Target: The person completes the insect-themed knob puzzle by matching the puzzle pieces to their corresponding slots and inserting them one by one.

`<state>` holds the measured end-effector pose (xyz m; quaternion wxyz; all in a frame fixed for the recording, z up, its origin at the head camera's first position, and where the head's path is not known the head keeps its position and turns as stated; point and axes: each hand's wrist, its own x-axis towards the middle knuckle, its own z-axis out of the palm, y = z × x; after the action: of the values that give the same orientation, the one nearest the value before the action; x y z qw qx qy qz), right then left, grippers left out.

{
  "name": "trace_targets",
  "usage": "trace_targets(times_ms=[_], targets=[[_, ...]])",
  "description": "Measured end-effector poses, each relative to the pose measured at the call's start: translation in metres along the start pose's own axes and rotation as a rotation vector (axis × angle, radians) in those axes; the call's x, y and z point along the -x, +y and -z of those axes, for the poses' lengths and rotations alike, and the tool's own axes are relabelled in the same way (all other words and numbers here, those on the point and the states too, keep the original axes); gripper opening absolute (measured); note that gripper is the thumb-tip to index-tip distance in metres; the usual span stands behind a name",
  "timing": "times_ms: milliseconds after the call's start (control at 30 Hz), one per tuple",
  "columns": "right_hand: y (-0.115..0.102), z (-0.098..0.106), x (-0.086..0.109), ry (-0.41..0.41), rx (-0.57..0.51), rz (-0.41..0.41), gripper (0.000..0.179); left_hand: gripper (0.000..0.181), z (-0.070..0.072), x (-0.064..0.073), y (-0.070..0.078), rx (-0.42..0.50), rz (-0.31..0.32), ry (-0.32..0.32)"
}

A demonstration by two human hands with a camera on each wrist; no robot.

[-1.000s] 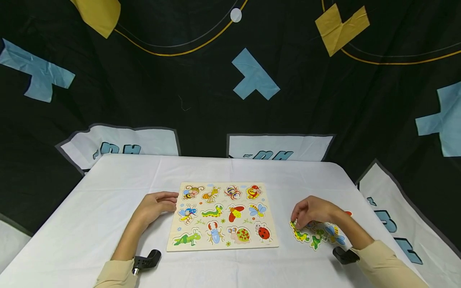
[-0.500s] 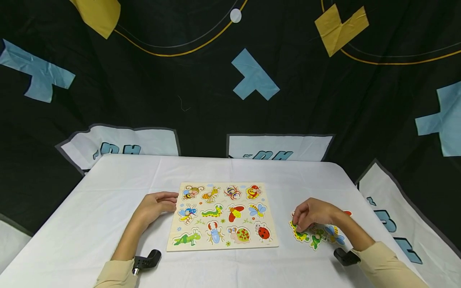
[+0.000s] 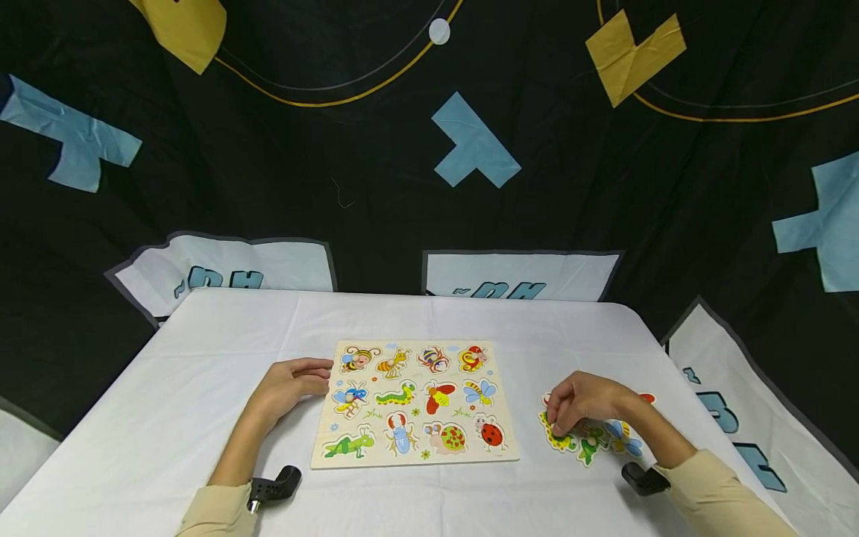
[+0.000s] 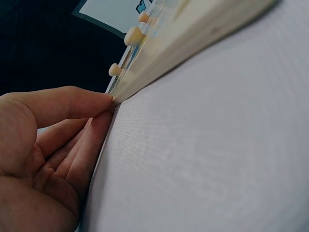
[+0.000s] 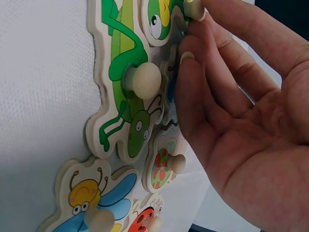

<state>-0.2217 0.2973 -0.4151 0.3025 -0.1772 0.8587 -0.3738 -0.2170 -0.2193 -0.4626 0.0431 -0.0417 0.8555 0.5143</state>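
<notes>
My left hand (image 3: pixel 288 384) rests beside the left edge of a wooden peg puzzle board (image 3: pixel 376 459); in the left wrist view its thumb and fingertips touch the board's corner. Insect pictures cover the board in three rows. Over at the right, my right hand (image 3: pixel 587 395) is low above a cluster of loose puzzle pieces. Its thumb and a fingertip pinch the knob (image 5: pixel 194 8) of a green and yellow caterpillar piece (image 5: pixel 157 24). Beside that lies a green grasshopper piece (image 5: pixel 139 128) with its own wooden knob. The hand covers part of the cluster in the head view.
Near the right hand are a blue-winged insect piece (image 5: pixel 87 191), a snail piece (image 5: pixel 161 171) and a ladybug piece (image 5: pixel 142 217). Wooden knobs (image 4: pixel 134 36) stand up from the board. A white cloth (image 3: pixel 403 503) covers the table; a dark curtain (image 3: pixel 376 194) hangs behind it.
The right hand has shifted slightly down and to the right over the pieces. The left hand and the board stay where they were.
</notes>
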Motion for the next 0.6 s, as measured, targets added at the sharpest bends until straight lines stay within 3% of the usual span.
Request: trace_targets(times_ms=[600], targets=[[0.0009,-0.0032,0.0008,0.028,0.014,-0.030,0.019,0.049,-0.0011,0.0003,-0.0005,-0.011,0.004,0.004]])
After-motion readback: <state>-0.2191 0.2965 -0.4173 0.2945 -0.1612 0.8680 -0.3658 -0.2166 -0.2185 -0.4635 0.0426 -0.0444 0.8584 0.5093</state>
